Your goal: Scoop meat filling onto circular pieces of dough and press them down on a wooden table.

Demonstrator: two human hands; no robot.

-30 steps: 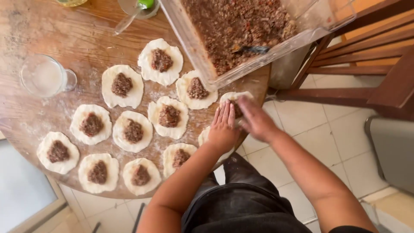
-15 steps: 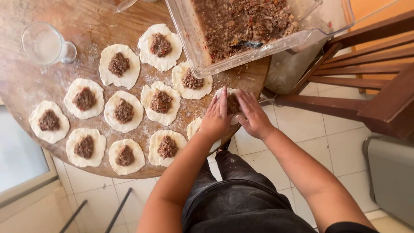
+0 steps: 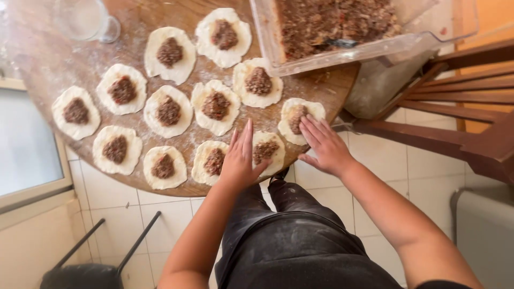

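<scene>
Several flat dough rounds, each topped with a mound of brown meat filling, lie on a floured round wooden table (image 3: 64, 56). My right hand (image 3: 324, 144) rests its fingertips on the filled dough round (image 3: 292, 119) at the table's right edge. My left hand (image 3: 241, 158) hovers flat, fingers together and extended, between two near-edge rounds, one to its left (image 3: 210, 160) and one to its right (image 3: 269, 151). Neither hand grips anything.
A clear rectangular container (image 3: 342, 32) of brown meat filling overhangs the table's far right. A glass measuring cup (image 3: 85, 18) stands at the far left. A wooden chair (image 3: 455, 107) stands to the right. Tiled floor and a black chair frame (image 3: 101, 251) lie below.
My left hand drew back from the right-edge round toward the near edge of the table. My right hand stays on that round. The view shifted right and closer.
</scene>
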